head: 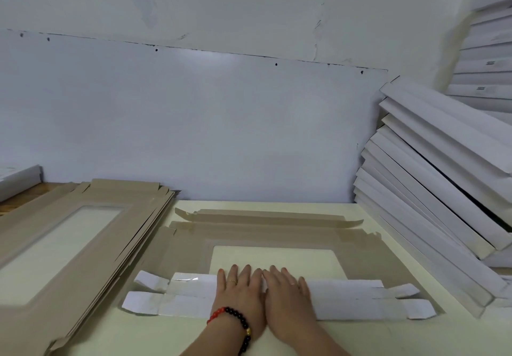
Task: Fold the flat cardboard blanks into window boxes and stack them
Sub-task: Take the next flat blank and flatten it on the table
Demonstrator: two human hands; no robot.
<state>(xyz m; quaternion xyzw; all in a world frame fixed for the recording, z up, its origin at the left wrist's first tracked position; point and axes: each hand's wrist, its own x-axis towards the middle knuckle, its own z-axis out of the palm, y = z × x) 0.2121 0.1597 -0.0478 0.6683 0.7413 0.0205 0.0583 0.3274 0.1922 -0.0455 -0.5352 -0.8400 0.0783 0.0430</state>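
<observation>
**Both hands flat on a folded flap**

A cardboard blank [277, 238] lies brown side up on the cream worktop [194, 333], its window opening at the centre. Along the blank's near edge a white flap [346, 300] is folded over. The left hand [239, 294] and right hand [286, 297] press side by side on the middle of that flap, fingers [234, 274] straight and spread, gripping nothing. Left of the blank lies a pile of flat blanks [91, 234]. Right of the blank, a leaning stack of white folded boxes [432, 184] rests against the wall [221, 120].
</observation>
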